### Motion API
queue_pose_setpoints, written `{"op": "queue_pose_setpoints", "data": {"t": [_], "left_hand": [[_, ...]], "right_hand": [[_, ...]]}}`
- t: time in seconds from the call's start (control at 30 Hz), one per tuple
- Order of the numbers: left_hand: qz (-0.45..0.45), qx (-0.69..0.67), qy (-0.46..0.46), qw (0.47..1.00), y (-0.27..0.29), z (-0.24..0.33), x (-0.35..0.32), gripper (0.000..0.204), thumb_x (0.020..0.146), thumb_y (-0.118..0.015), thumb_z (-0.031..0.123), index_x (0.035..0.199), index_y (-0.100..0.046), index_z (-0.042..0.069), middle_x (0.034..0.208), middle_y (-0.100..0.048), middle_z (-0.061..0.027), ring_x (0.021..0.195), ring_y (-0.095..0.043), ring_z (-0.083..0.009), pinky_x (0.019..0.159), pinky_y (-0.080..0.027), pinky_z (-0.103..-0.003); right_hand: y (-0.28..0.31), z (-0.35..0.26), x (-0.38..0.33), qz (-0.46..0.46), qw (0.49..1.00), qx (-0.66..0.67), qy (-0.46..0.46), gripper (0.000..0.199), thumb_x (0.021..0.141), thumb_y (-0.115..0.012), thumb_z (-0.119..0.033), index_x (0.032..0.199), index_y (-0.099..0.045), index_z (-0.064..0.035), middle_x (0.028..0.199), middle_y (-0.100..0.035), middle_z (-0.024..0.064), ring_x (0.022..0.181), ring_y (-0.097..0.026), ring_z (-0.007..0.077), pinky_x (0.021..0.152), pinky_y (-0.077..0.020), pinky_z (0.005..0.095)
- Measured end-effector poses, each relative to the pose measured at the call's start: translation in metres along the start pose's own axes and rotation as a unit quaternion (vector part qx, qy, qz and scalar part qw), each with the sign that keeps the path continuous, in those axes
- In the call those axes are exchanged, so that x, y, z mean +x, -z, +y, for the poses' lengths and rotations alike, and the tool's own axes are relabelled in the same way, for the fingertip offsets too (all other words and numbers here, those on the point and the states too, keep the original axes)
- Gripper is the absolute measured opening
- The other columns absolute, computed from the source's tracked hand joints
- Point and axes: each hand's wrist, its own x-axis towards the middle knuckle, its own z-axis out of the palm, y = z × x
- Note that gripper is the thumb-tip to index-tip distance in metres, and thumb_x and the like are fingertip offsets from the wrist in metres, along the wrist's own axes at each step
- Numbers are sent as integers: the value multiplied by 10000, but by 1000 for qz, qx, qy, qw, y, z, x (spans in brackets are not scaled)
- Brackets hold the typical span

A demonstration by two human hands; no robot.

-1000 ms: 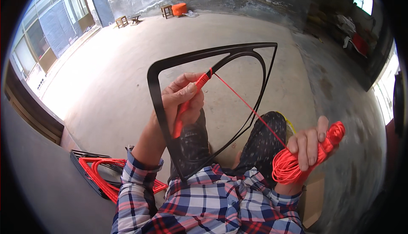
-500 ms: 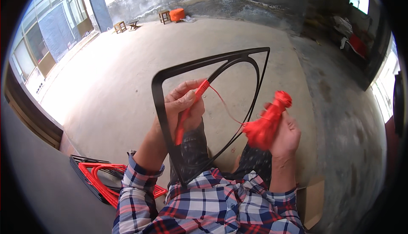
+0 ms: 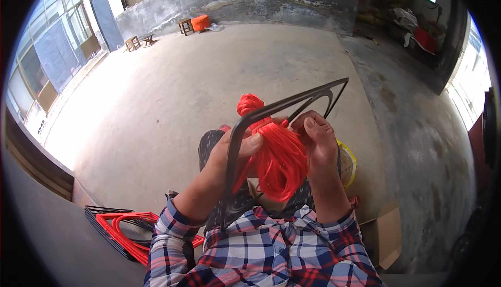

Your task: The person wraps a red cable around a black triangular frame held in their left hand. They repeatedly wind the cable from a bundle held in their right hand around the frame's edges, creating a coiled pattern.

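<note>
My left hand [image 3: 232,154] grips the left bar of a black metal frame [image 3: 292,103], a rounded triangular shape held up over my lap. My right hand [image 3: 318,141] holds a thick bundle of red cord [image 3: 279,159] pressed against the frame, between both hands. The top loop of the bundle pokes above the frame's upper bar. Cord wrapped on the left bar is mostly hidden under my left fingers. Both forearms wear plaid sleeves.
A stack of black frames wound with red cord [image 3: 122,227] lies on the floor at my lower left. A yellow-rimmed container [image 3: 348,163] sits behind my right hand, a cardboard piece [image 3: 389,235] at lower right. Small stools [image 3: 133,43] and an orange container [image 3: 200,22] stand by the far wall.
My right hand has brought the cord bundle from far right in to the frame. The frame has tilted flatter and the stretched strand is now slack and gathered.
</note>
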Motion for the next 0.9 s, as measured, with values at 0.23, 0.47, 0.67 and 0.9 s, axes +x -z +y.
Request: {"op": "queue_pose_setpoints", "data": {"t": [0.23,0.47,0.67,0.9], "left_hand": [[35,152,-51,986,-30,-10,-2,453,1033,-463,231,1448,-438,50,1404,-525,-39,1161,-604,-158,871,-520,-250],[-90,-11,26,996,-16,7,0,862,999,-260,686,1440,-412,-39,642,-514,-45,473,-421,-121,483,-332,-237],[-85,2,11,996,-9,15,0,817,1014,-342,605,1433,-414,-92,650,-490,-35,484,-370,-96,461,-292,-237],[-43,23,12,999,-10,10,-1,878,930,-454,714,1409,-493,-21,869,-595,-85,505,-451,-80,411,-320,-212]], "right_hand": [[-45,-7,2,-154,939,283,-119,459,977,-563,-354,1219,-568,37,1174,-629,210,1070,-653,273,961,-533,405],[18,13,15,124,980,154,39,338,905,-566,-236,1118,-630,19,1122,-680,137,1105,-643,293,1040,-474,454],[25,-9,-4,-50,975,210,59,370,875,-563,-240,1071,-605,70,1226,-597,261,1171,-573,381,1077,-411,532],[45,-25,-9,-38,965,244,91,335,876,-598,-281,1019,-590,22,1273,-604,217,1250,-553,352,1109,-397,553]]}}
